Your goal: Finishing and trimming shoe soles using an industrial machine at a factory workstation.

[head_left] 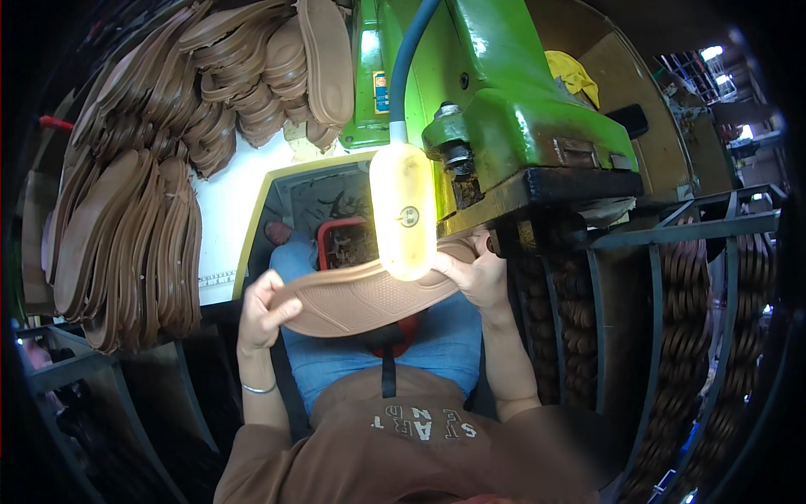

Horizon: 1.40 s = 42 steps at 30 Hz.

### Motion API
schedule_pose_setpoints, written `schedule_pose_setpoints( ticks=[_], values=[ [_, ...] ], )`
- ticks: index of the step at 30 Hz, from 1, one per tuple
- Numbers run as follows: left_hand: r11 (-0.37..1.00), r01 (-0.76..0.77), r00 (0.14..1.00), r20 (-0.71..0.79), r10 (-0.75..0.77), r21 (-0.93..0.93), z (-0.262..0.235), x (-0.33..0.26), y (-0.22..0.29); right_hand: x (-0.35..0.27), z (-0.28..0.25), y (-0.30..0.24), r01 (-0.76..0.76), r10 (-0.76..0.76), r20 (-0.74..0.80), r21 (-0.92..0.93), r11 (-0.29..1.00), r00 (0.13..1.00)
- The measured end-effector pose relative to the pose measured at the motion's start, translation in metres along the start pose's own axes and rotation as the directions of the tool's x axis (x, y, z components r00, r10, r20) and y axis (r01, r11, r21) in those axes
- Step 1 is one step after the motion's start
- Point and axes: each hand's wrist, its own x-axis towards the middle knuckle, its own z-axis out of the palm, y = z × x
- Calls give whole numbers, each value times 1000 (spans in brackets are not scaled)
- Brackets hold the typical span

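Note:
Between my two hands I hold a brown shoe sole [361, 307], level above my lap, its patterned face turned toward me. My left hand [267, 311] is closed on its left end, thumb on the near face. At the other end my right hand [477, 277] grips it, the thumb along its upper edge. A glowing lamp [405, 189] on a blue flexible neck hangs in front of the sole and hides part of its upper right. The right end lies close to the head of a green machine [520, 109].
Stacks of brown soles [130, 244] cover the white table [231, 185] on the left. A red-rimmed container [322, 244] stands below, past my knees. Metal racks [655, 319] packed with soles are at the right. A yellow cloth [573, 71] lies behind the machine beside a cardboard box [646, 109].

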Motion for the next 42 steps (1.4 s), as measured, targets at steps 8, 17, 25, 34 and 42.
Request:
schedule_pose_setpoints(
  ticks=[8,17,25,34,42],
  values=[
    [957,149,932,287,-220,250,99,-38,-90,7,7,-1,10,-11,-14,-75,997,1000],
    [795,-266,727,655,-207,546,118,25,-50,-17,-42,-62,-50,48,-16,-422,905,999],
    [659,-382,552,-411,725,648,93,201,36,35,-160,-51,46,-600,-735,-620,783,315],
    [518,-672,188,-555,810,529,72,104,77,86,-166,82,-206,-177,-728,-404,891,663],
    [783,-455,668,-418,616,425,125,19,6,-65,-67,86,-130,224,327,-286,949,918]
  ],
)
